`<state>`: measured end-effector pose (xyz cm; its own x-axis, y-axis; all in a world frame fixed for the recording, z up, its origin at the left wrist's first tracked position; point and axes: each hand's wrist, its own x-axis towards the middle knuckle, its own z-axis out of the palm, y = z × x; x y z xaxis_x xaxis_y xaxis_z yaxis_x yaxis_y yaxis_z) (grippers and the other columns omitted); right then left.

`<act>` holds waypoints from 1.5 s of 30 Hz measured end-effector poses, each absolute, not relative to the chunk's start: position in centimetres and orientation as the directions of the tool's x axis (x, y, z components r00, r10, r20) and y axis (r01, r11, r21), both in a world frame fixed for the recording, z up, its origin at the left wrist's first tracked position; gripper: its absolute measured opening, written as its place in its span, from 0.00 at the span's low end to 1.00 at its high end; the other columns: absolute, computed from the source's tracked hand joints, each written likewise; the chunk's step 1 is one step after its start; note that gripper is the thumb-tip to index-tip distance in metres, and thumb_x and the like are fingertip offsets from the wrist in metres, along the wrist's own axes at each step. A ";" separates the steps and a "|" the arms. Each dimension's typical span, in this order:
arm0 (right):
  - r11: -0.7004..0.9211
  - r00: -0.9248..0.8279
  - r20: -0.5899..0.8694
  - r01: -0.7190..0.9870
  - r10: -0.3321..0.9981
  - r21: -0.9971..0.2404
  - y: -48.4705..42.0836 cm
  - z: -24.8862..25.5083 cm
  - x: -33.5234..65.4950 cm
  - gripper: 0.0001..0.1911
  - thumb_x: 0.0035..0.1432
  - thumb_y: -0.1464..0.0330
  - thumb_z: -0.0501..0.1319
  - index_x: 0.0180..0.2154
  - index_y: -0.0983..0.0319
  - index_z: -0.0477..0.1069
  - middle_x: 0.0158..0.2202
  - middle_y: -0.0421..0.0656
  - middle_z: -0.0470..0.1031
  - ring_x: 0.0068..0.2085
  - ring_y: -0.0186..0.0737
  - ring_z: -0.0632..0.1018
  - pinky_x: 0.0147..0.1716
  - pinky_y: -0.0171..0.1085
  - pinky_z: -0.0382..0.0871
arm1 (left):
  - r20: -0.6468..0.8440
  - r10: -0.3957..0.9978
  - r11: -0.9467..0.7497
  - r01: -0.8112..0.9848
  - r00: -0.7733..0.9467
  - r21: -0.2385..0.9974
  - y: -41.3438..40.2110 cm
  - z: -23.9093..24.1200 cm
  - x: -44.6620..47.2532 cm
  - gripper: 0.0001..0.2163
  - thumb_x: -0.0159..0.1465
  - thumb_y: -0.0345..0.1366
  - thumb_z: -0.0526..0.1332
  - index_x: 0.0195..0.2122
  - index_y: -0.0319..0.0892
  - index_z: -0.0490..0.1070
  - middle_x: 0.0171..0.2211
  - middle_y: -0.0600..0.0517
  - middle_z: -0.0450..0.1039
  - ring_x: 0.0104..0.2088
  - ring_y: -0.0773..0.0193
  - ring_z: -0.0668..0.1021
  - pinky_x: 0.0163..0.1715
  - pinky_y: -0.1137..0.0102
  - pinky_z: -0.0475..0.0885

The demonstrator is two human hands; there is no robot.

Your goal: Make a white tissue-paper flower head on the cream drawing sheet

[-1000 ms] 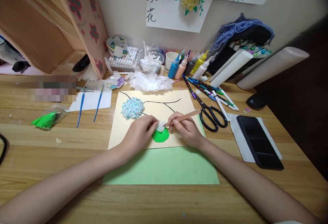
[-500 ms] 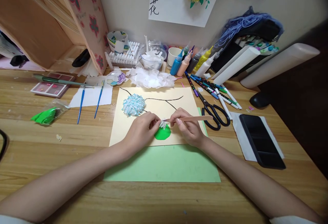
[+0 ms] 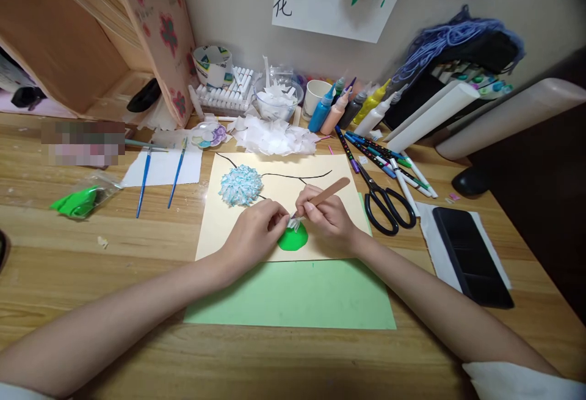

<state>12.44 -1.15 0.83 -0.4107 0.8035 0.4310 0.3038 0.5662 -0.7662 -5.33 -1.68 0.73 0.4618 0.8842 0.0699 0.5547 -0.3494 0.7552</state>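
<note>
On a cream sheet of paper [image 3: 215, 229] lies a flat green clay disc [image 3: 293, 239], with small white paper petals [image 3: 294, 223] at its upper edge. My left hand [image 3: 256, 229] is closed, thumb and finger pinched at those petals; what sits between the fingertips is mostly hidden. My right hand [image 3: 325, 217] grips a wooden craft stick [image 3: 334, 189] like a pen, its lower end at the petals. A blue-and-white paper flower [image 3: 240, 185] is on the sheet's upper left, joined to drawn black stems [image 3: 293, 176].
Beneath the cream sheet is a green sheet [image 3: 293, 296]. Black scissors [image 3: 389, 207] and several pens lie to the right, near a black case [image 3: 471, 256]. Behind are a pile of white paper pieces [image 3: 272, 136] and paint bottles [image 3: 321, 110]. Two paintbrushes [image 3: 144, 183] lie left.
The craft stick has swung from nearly level to a steeper slant, its upper end raised. My left hand stays at the petals. The camera view has shifted slightly.
</note>
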 end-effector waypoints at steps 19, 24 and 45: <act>0.371 -0.289 0.274 0.372 0.917 -0.851 -1.4 -0.3 12.3 0.14 0.64 0.69 0.48 0.25 0.61 0.62 0.26 0.39 0.65 0.27 0.34 0.68 0.28 0.35 0.62 | 0.076 0.893 -0.343 0.562 0.444 0.753 -1.7 0.6 -5.2 0.06 0.63 0.33 0.54 0.32 0.40 0.69 0.27 0.53 0.72 0.27 0.67 0.71 0.27 0.72 0.63; 0.406 -0.280 0.320 0.342 0.905 -0.848 -1.7 -0.3 12.3 0.15 0.64 0.69 0.48 0.25 0.61 0.62 0.26 0.40 0.65 0.27 0.34 0.69 0.28 0.35 0.62 | 0.070 0.894 -0.339 0.567 0.442 0.751 -1.7 0.6 -5.3 0.08 0.65 0.34 0.53 0.33 0.40 0.69 0.28 0.52 0.72 0.28 0.66 0.72 0.28 0.72 0.63; 0.447 -0.310 0.345 0.374 0.886 -0.812 -1.7 -0.4 12.4 0.14 0.63 0.70 0.48 0.25 0.61 0.63 0.25 0.40 0.67 0.26 0.35 0.70 0.28 0.36 0.64 | 0.074 0.891 -0.351 0.577 0.447 0.738 -1.7 0.4 -5.3 0.08 0.65 0.34 0.52 0.33 0.40 0.69 0.28 0.52 0.72 0.29 0.65 0.72 0.28 0.71 0.63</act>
